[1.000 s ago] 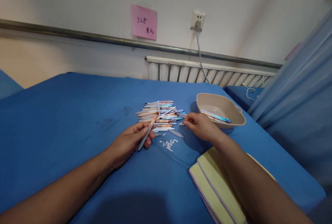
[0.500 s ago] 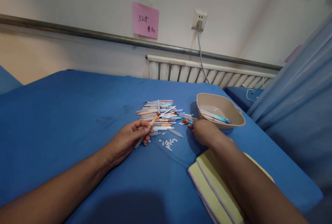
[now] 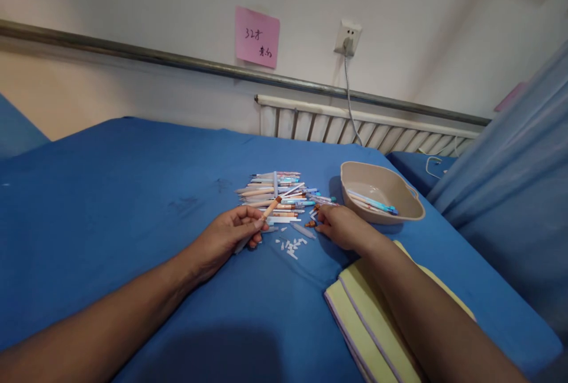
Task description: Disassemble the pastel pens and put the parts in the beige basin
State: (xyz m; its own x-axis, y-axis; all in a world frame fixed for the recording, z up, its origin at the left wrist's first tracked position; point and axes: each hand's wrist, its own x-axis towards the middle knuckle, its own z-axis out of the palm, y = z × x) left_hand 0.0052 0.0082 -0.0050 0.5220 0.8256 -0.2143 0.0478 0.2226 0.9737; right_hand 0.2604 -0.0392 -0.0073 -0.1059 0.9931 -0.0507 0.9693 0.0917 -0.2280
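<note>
A heap of pastel pens lies in the middle of a blue-covered table. My left hand rests on the cloth just in front of the heap, fingers closed round an orange-tipped pen that points up toward the pile. My right hand lies at the heap's right edge, fingertips pinched among small pen parts; what they grip is too small to name. Several small white caps are scattered between my hands.
A beige basin holding a few pens stands right of the heap. Yellow notebooks lie under my right forearm near the front edge. A blue curtain hangs at the right. Behind are a radiator, a wall socket and a pink note.
My right hand slid along the heap's right edge and now sits slightly lower and left. My left hand kept the pen, tilting it a little. The view shifted slightly.
</note>
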